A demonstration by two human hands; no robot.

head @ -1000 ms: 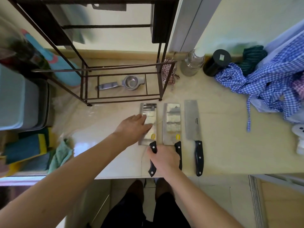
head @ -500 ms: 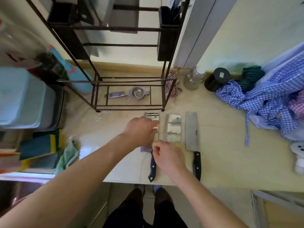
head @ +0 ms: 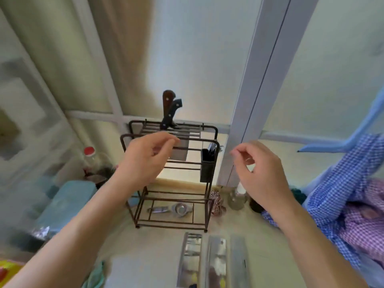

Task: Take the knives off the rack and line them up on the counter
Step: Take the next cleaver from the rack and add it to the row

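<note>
A dark wire rack (head: 207, 206) stands on the counter against the wall. Two knives stick up from its top: one with a brown handle (head: 166, 100) and one with a black handle (head: 173, 113). Three cleavers lie side by side on the counter below, the left (head: 190, 258), the middle (head: 216, 265) and the right (head: 239, 265); their handles are out of view. My left hand (head: 143, 161) is raised in front of the rack's top rail, fingers loosely curled, holding nothing. My right hand (head: 259, 169) hovers to the right of the rack, also empty.
A black utensil holder (head: 207, 165) hangs on the rack's right side. A metal squeezer (head: 174, 208) lies under the rack. A glass jar (head: 236, 198) and checked cloths (head: 342, 204) sit at the right, a red-lidded bottle (head: 91, 159) and a blue container (head: 62, 204) at the left.
Both hands have left the cleavers on the counter and risen to the top of the rack. The view has tilted up, so the rack's top and its two knives now show.
</note>
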